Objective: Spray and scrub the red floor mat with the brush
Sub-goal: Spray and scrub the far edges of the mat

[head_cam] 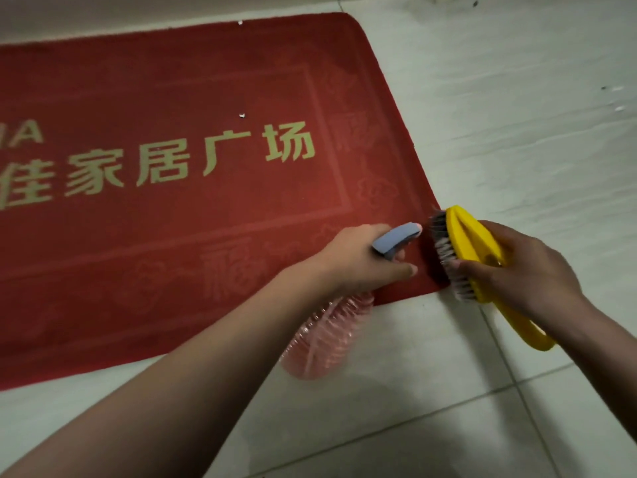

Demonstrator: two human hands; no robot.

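Note:
The red floor mat (193, 208) with gold characters lies on the pale tiles and fills the left and middle of the head view. My left hand (358, 260) grips a clear ribbed spray bottle (324, 339) by its blue-grey trigger head (396, 238), above the mat's near right corner. My right hand (524, 270) holds the yellow scrub brush (472, 250) tilted on its side, with the bristles against the mat's right edge. The brush's looped handle sticks out behind my wrist.
Pale floor tiles (413, 408) with dark grout lines surround the mat in front and to the right. Small white specks (242, 115) lie on the mat. A wall base runs along the mat's far side.

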